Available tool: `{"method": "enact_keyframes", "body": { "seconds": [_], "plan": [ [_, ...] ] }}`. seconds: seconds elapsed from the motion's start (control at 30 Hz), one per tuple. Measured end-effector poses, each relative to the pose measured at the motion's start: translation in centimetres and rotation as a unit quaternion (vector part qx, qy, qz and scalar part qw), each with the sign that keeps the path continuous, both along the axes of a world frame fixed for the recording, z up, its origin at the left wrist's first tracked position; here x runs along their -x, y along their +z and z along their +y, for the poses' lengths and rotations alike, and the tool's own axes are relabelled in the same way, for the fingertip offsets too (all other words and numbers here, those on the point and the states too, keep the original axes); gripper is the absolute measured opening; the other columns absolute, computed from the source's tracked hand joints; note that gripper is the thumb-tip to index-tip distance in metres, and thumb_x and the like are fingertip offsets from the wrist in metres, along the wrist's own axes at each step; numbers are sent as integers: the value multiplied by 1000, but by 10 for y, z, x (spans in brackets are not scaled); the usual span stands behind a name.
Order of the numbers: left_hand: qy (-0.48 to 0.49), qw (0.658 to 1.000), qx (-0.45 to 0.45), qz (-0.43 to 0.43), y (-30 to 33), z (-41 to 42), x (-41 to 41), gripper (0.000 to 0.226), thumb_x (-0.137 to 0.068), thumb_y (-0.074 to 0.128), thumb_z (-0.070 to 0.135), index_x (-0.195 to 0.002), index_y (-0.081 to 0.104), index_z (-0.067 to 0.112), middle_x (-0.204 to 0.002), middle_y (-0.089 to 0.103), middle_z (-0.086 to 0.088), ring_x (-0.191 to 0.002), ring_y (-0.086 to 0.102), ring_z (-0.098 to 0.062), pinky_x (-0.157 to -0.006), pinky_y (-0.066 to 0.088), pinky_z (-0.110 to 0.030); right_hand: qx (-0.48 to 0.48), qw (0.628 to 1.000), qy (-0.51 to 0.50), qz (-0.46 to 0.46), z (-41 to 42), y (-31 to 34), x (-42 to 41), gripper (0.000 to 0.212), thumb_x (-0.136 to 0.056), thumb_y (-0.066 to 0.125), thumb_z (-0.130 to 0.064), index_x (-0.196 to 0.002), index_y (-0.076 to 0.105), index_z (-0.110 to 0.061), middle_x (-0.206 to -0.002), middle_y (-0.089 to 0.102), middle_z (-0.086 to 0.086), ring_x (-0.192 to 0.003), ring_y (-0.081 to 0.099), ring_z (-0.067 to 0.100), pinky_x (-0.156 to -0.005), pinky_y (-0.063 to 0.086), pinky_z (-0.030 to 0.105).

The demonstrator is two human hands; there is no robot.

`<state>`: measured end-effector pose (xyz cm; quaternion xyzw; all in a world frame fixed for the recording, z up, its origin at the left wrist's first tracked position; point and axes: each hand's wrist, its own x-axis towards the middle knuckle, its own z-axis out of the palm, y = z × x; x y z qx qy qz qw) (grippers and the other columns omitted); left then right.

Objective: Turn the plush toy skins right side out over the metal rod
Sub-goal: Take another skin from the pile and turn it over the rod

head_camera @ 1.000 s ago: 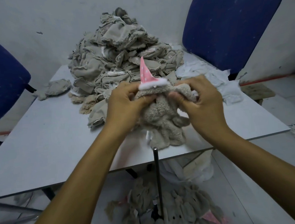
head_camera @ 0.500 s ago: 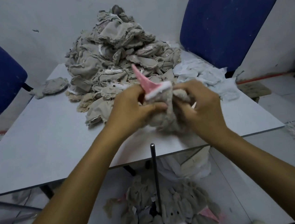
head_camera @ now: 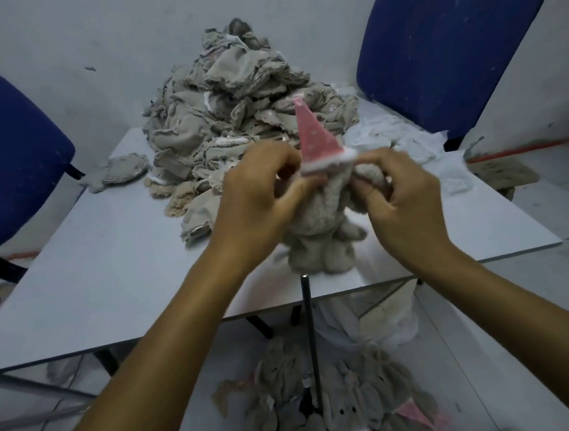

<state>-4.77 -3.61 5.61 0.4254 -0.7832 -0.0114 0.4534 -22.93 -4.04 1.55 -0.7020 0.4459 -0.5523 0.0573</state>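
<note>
A grey fuzzy plush toy skin [head_camera: 322, 232] with a pink pointed hat [head_camera: 315, 137] hangs upright just above the tip of the thin black metal rod [head_camera: 311, 336], which stands up from the floor before the table edge. My left hand [head_camera: 258, 204] grips the skin's left side under the hat's white brim. My right hand [head_camera: 402, 198] pinches the fuzzy fabric on its right side. A big heap of inside-out beige skins [head_camera: 236, 116] lies on the table behind.
The grey table [head_camera: 108, 265] carries white fabric scraps [head_camera: 403, 139] at the right and one loose skin [head_camera: 121, 169] at the left. Blue chairs [head_camera: 446, 39] stand on both sides. Finished plush skins [head_camera: 334, 407] lie on the floor around the rod's base.
The skin was bunched and tilted left half a second ago; now the hat stands upright again and the body hangs down above the rod tip. Both hands kept their hold.
</note>
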Motion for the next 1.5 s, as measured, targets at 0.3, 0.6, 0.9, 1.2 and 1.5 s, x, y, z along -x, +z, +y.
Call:
{"method": "enact_keyframes", "body": {
  "seconds": [0.3, 0.6, 0.9, 1.2, 1.5],
  "plan": [
    [85, 985, 124, 88, 2, 5, -5, 21, -90, 69, 23, -90, 70, 3, -90, 52, -1, -82, 48, -11, -69, 38, -13, 53, 997, 34, 50, 8, -2, 3, 8, -96, 59, -15, -103, 61, -12, -91, 56, -10, -81, 51, 9, -70, 41, 19],
    [46, 997, 39, 47, -3, -6, -4, 17, -91, 69, 18, -90, 67, 1, -88, 52, 1, -77, 40, -1, -68, 33, -8, -19, 999, 15, 28, -4, -2, 6, 15, -95, 58, -9, -106, 67, -14, -95, 62, -7, -87, 58, 13, -74, 45, 25],
    [31, 995, -13, 96, 2, -8, 2, 14, -94, 64, 22, -90, 60, 9, -92, 54, -3, -86, 51, -19, -74, 43, -33, -45, 998, 49, -11, 0, -2, 4, 9, -101, 51, -19, -104, 59, -22, -90, 59, -7, -83, 55, 8, -74, 46, 28],
    [-128, 881, -421, 173, -20, -13, -15, 51, -84, 76, 14, -125, 49, 29, -117, 63, -4, -94, 69, -11, -70, 58, -22, -163, 978, 65, -111, -7, -17, 6, 6, -105, 44, -28, -105, 51, -26, -88, 61, -22, -88, 62, 7, -79, 54, 47],
    [-217, 779, -510, 294, -16, -14, -35, 28, -85, 71, 39, -108, 71, 24, -104, 72, -1, -95, 69, -18, -78, 56, -34, -320, 843, 226, -368, -12, 0, 7, 42, -94, 48, -51, -82, 72, -19, -91, 74, 4, -87, 69, 20, -73, 55, 37]
  ]
}}
